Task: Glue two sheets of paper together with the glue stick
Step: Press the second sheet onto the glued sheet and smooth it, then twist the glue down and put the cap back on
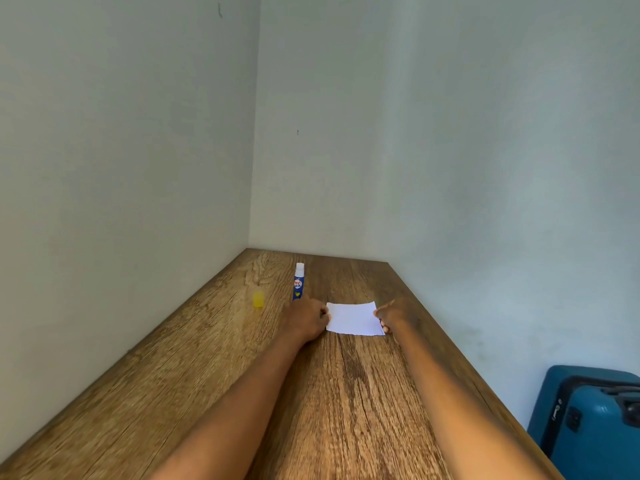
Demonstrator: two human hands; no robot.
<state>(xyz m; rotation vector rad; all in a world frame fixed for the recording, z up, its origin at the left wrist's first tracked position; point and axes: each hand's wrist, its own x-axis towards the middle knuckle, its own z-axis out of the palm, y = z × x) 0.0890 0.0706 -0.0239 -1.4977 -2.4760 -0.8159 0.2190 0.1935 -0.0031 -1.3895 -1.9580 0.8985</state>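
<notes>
A small white paper sheet [353, 318] lies flat on the wooden table [194, 368], far out in front of me. My left hand [306, 318] pinches its left edge and my right hand [393, 317] pinches its right edge. I cannot tell whether one sheet or two stacked sheets lie there. A blue glue stick [298, 283] stands upright just behind my left hand, uncapped, with its white tip showing. Its yellow cap [258, 300] sits on the table to the left of the stick.
Pale walls close the table in at the left and at the back. The table's right edge runs diagonally, with a blue suitcase [595, 420] standing on the floor beyond it at the lower right.
</notes>
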